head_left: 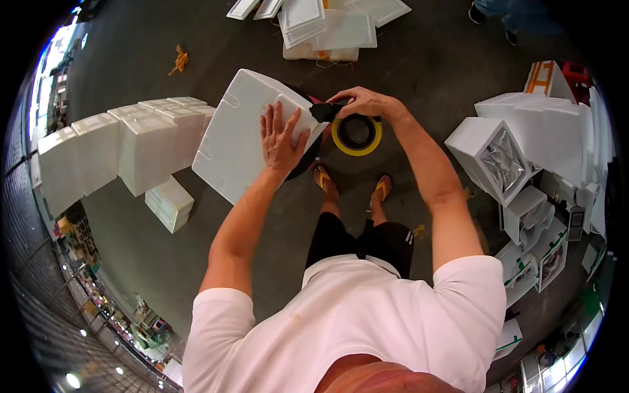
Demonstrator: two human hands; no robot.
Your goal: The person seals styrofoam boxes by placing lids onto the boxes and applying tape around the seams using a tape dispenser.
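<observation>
A large white foam box (pixel 229 134) is tilted in front of me, left of centre. My left hand (pixel 282 139) lies flat on its face with the fingers spread. At the box's right edge, my right hand (pixel 367 105) is closed around a black tape dispenser (pixel 324 111). A roll with a yellow rim (pixel 356 135) and a dark centre shows just below my right hand. Behind the box, a round black object (pixel 306 160) is partly hidden.
White foam boxes (pixel 147 154) stand in a row at the left, a smaller one (pixel 170 204) beside them. Foam lids (pixel 341 31) lie stacked ahead. More foam boxes (pixel 534 128) crowd the right side. A person's legs (pixel 508 14) show at the upper right.
</observation>
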